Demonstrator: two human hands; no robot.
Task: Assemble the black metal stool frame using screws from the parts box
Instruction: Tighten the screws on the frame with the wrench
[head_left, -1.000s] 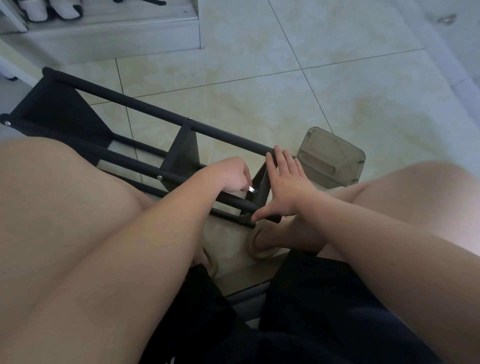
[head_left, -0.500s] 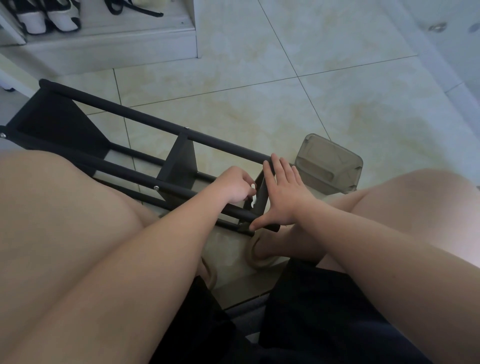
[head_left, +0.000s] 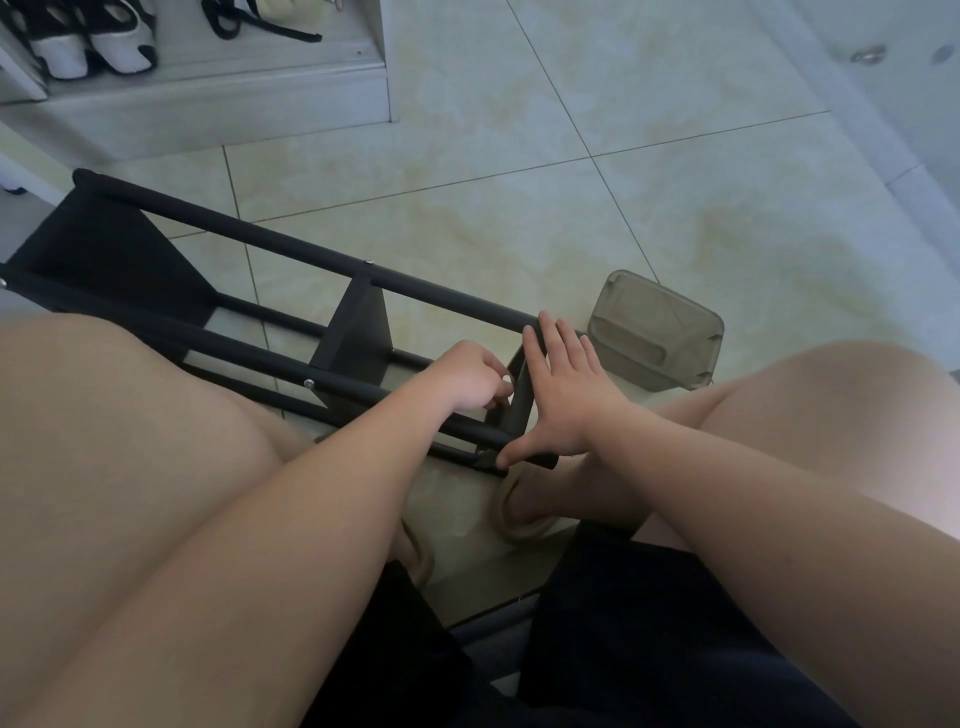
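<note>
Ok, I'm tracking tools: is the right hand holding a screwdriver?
No, the right hand lies open, fingers straight, against the end of the black frame.

Arms bare down to the left hand (head_left: 470, 382) and right hand (head_left: 563, 405), thighs and knees bare too, black shorts (head_left: 649, 649) across the lap, a pale beige slipper (head_left: 511, 519) on one foot (its mate is mostly hidden behind a forearm).
</note>
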